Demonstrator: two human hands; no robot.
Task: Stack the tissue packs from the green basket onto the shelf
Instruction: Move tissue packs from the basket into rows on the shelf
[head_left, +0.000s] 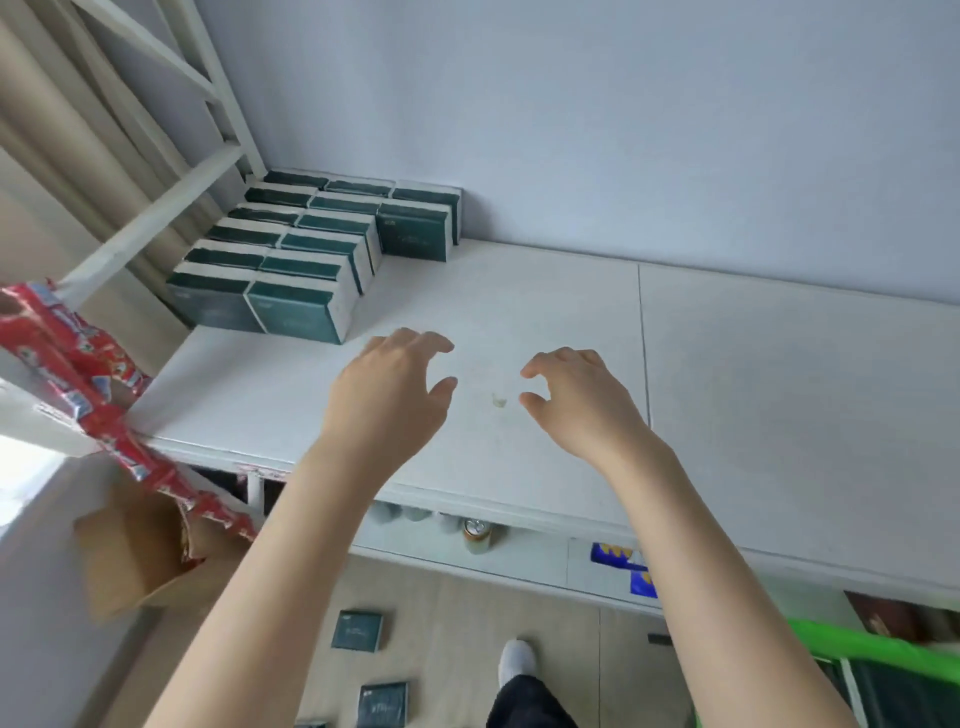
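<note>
**White shelf top with both hands empty above it**

White laminated shelf top (519, 312) runs along a pale grey-blue wall (623, 130), with a white metal frame (156, 208) rising at its far left end. Dark green tissue packs (291, 244) with white edges stand in tight rows in that far left corner, touching one another and reaching back to the wall.

The left hand (389, 384) and the right hand (576, 400) hover side by side over the bare middle of the shelf top, near its front. They are apart from each other and from the stacked packs. Both have loosely curled fingers, thumbs spread, and grasp nothing. A small pale green mark (498, 400) lies on the surface between them.

The green plastic basket (872, 649) shows only as a bright rim at the lower right, beside the right forearm. Two more dark green packs (357, 630) lie flat on the light wooden floor (467, 613) below, near a foot in a white sock (516, 660).

Red printed wrapping (78, 374) hangs at the left over an open brown cardboard box (135, 551). A small can (477, 535) and a blue and yellow package (623, 564) sit on the lower shelf.
</note>
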